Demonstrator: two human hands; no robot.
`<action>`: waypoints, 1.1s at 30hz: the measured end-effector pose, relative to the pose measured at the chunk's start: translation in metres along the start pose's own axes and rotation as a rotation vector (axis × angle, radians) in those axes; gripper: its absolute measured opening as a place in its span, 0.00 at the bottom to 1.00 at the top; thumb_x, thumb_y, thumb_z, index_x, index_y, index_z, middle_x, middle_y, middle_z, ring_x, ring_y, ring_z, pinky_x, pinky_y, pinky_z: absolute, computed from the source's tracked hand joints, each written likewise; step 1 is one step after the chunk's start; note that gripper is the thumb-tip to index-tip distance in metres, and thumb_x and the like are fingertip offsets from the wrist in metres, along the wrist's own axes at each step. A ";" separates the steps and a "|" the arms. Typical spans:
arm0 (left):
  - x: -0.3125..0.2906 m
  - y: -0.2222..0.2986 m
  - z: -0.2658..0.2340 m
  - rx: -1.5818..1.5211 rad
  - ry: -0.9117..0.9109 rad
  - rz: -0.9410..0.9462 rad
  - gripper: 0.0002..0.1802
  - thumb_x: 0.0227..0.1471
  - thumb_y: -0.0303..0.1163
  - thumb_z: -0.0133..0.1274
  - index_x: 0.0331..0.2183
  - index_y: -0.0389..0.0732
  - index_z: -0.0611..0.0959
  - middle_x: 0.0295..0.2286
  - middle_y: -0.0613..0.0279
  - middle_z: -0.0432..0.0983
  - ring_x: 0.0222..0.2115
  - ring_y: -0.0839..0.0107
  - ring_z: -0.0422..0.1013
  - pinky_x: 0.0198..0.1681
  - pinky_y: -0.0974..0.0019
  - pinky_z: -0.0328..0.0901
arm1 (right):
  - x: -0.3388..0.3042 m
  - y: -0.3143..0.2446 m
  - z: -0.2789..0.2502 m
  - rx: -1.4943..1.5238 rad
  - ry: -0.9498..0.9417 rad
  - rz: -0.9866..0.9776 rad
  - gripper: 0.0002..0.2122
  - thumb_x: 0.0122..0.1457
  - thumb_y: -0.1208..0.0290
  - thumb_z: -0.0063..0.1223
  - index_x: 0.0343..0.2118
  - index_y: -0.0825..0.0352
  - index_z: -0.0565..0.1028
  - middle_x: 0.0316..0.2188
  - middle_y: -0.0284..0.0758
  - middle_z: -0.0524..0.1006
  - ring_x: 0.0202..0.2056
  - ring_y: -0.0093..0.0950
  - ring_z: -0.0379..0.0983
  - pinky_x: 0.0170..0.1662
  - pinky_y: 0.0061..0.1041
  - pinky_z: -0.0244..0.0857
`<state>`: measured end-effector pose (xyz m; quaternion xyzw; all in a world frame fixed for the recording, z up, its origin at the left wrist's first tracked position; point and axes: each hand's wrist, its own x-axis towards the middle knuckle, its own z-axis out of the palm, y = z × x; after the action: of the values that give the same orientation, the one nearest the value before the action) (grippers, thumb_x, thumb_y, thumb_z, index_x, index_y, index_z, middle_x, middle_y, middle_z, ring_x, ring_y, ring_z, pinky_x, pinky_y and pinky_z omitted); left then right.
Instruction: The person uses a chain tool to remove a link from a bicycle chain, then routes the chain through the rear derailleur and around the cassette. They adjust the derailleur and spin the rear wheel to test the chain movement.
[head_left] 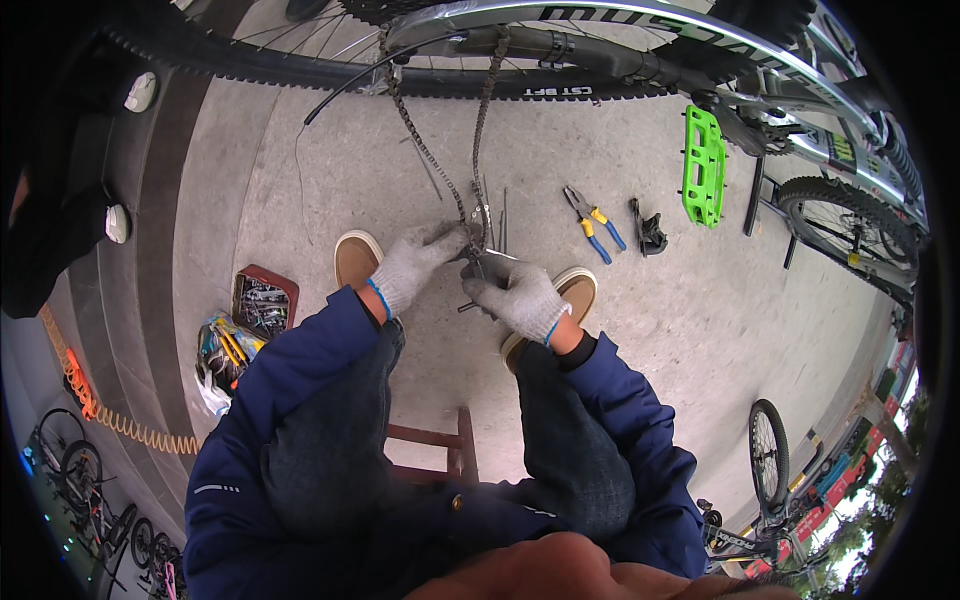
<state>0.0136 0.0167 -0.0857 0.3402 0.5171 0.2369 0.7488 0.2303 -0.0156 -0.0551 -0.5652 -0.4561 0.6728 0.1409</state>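
A bicycle chain (425, 150) hangs from the bike in a long loop, its two runs meeting at my gloved hands. My left hand (418, 262) is closed, its fingertips pinching the chain near the bottom of the loop. Beside it, my right hand (520, 294) is closed around a small dark tool (478, 268), apparently a chain breaker, set against the chain's lower end. A short dark rod sticks out below the right fingers. Much of this tool is hidden by the gloves. Thin metal tools (504, 222) lie on the floor just beyond my hands.
Yellow-and-blue pliers (594, 225) and a black bike part (648, 228) lie to the right. The silver bike (620, 20) with a green pedal (704, 167) spans the far side. At left are a toolbox (265, 300) and a bag of tools (225, 355). A stool (462, 440) is beneath me.
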 end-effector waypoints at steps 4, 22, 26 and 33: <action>0.003 0.003 -0.002 0.111 0.099 0.072 0.23 0.66 0.35 0.62 0.56 0.29 0.83 0.46 0.56 0.85 0.46 0.73 0.78 0.53 0.66 0.72 | 0.005 0.004 0.004 -0.504 -0.007 -0.061 0.21 0.61 0.54 0.63 0.49 0.66 0.83 0.34 0.47 0.85 0.35 0.45 0.84 0.42 0.42 0.76; -0.013 0.030 -0.007 -0.384 0.113 0.142 0.23 0.71 0.31 0.51 0.61 0.29 0.72 0.50 0.50 0.79 0.49 0.62 0.79 0.57 0.55 0.75 | 0.019 0.063 -0.012 -0.726 0.136 -0.065 0.17 0.58 0.62 0.64 0.47 0.64 0.82 0.39 0.50 0.83 0.43 0.51 0.81 0.47 0.46 0.74; -0.015 0.031 -0.009 -0.390 0.129 0.098 0.24 0.70 0.31 0.52 0.61 0.29 0.72 0.50 0.51 0.79 0.47 0.64 0.79 0.54 0.55 0.77 | 0.021 0.067 -0.017 -0.681 0.149 -0.012 0.19 0.56 0.63 0.66 0.49 0.64 0.82 0.40 0.50 0.83 0.43 0.50 0.81 0.47 0.43 0.75; -0.021 0.041 -0.007 -0.339 0.156 0.058 0.23 0.69 0.29 0.55 0.60 0.30 0.73 0.49 0.53 0.79 0.46 0.65 0.79 0.53 0.55 0.79 | 0.016 0.058 -0.028 -0.469 0.289 -0.130 0.19 0.55 0.70 0.69 0.51 0.65 0.83 0.40 0.45 0.85 0.43 0.41 0.84 0.48 0.36 0.77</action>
<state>-0.0004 0.0303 -0.0435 0.2046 0.5163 0.3680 0.7458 0.2692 -0.0228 -0.1081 -0.6419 -0.6098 0.4510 0.1130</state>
